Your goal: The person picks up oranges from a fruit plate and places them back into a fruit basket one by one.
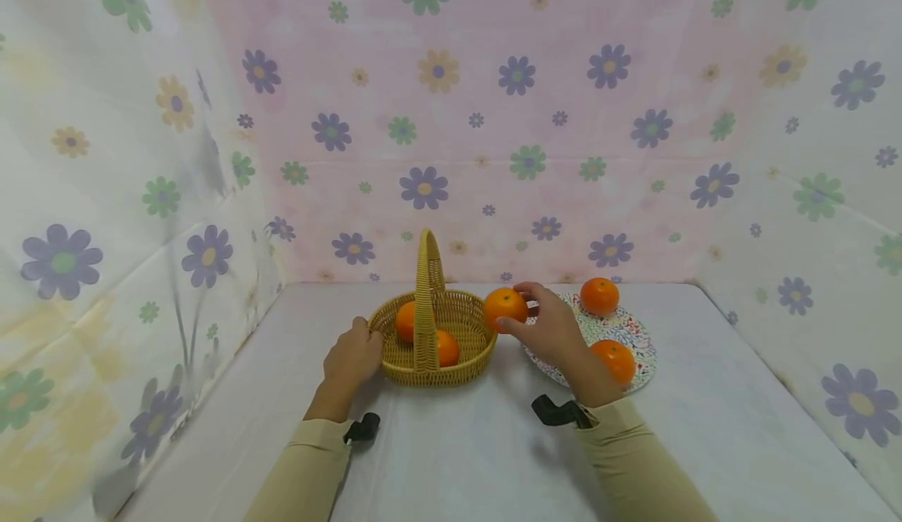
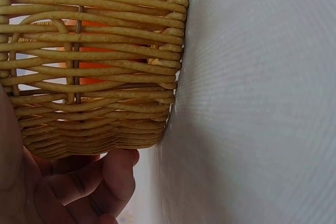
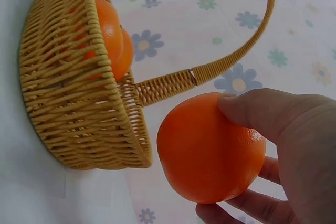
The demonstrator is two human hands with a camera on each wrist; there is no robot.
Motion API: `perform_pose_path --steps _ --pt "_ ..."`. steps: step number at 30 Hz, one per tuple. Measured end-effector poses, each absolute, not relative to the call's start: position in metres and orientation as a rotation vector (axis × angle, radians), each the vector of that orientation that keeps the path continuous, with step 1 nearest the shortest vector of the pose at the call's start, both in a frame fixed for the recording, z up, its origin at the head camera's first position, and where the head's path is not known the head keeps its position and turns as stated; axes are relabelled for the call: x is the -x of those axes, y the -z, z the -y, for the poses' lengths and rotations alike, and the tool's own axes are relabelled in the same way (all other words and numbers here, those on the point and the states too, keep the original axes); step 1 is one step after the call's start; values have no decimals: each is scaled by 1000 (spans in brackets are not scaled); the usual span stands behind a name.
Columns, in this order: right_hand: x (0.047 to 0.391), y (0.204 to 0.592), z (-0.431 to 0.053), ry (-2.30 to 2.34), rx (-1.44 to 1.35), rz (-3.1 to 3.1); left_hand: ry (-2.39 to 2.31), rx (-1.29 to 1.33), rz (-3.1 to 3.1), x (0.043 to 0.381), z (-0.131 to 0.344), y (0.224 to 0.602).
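A yellow wicker basket (image 1: 461,377) with a tall arched handle stands on the table, with two oranges inside; one orange (image 1: 447,348) lies near the front. My left hand (image 1: 354,354) grips the basket's left rim, its fingers (image 2: 118,174) bent against the outer weave in the left wrist view. My right hand (image 1: 553,330) holds another orange (image 1: 504,310) between thumb and fingers, just off the basket's right rim. In the right wrist view that held orange (image 3: 207,148) is apart from the basket (image 3: 68,93).
To the right, a round plate with a colourful speckled pattern (image 1: 644,334) bears two more oranges, one at the back (image 1: 600,297) and one in front (image 1: 615,361), partly behind the right wrist. A white cloth covers the table (image 1: 451,451). Flowered fabric walls (image 1: 479,154) enclose it.
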State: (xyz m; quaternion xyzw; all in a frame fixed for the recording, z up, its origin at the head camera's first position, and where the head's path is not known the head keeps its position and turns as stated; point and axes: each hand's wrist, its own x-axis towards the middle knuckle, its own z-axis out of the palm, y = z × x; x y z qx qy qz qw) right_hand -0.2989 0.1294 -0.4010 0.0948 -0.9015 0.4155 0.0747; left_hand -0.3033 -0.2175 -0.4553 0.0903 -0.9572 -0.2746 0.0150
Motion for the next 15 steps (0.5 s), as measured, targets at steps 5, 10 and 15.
perform_pose_path --steps 5,10,15 --pt "297 406 -121 -1241 -326 2694 856 -286 2975 304 218 456" --pt "293 409 -111 -1216 -393 2696 854 -286 2975 304 218 456" --pt "291 411 -102 -1194 -407 2707 840 -278 2970 304 218 456"
